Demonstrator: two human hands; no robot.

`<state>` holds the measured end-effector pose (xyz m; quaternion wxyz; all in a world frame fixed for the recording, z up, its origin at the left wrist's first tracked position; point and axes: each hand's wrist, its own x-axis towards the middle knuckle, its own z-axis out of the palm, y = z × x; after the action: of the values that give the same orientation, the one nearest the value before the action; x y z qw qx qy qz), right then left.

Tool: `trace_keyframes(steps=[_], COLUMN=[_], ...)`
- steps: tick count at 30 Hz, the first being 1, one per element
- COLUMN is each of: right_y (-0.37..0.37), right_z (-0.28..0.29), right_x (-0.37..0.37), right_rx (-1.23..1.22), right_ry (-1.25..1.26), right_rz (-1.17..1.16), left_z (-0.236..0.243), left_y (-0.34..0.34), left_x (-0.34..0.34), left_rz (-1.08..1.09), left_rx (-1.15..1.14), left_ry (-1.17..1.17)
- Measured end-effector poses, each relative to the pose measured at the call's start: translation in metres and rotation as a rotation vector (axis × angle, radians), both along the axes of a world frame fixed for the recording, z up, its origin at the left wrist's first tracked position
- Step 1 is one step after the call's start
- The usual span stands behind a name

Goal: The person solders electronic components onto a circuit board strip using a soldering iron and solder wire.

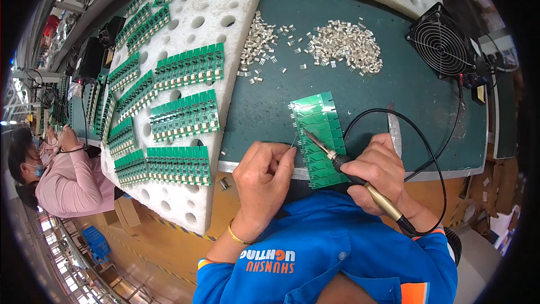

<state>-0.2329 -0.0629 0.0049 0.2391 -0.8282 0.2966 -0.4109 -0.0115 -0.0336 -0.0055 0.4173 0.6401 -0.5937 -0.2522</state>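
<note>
A green circuit board panel (318,115) lies at the table's near edge, its traces facing up and metal pins along its left side. My right hand (376,170) is closed around a soldering iron (383,200) with a brass-coloured handle. The iron's tip points left and reaches over the panel, close to the pins; I cannot tell whether it touches. My left hand (263,173) pinches a thin strand of solder wire (295,139) beside the panel's left edge. A black cord loops from the iron's rear around to the right.
White foam sheet (236,8) with round holes carries several populated boards (185,115) at left. Two heaps of small silvery pinned components (346,46) sit farther back. A black fan (441,45) stands at back right. A flat strip (394,129) lies right of the panel. A co-worker (73,177) sits at left.
</note>
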Motion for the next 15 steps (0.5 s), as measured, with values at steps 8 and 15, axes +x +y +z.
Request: trace_keyframes(steps=[8,15], right_y=[-0.0001,-0.0008], right_z=[-0.0004,0.0003], right_x=[0.0011,0.0016], right_rx=[0.01,0.01], right_ry=[0.005,0.01], right_rz=[0.01,0.009], left_z=[-0.0041,-0.0035], left_y=[0.0007,0.0006], left_x=[0.0005,-0.0008], left_rz=[-0.036,-0.035], left_rx=[0.004,0.0], left_ry=[0.008,0.026])
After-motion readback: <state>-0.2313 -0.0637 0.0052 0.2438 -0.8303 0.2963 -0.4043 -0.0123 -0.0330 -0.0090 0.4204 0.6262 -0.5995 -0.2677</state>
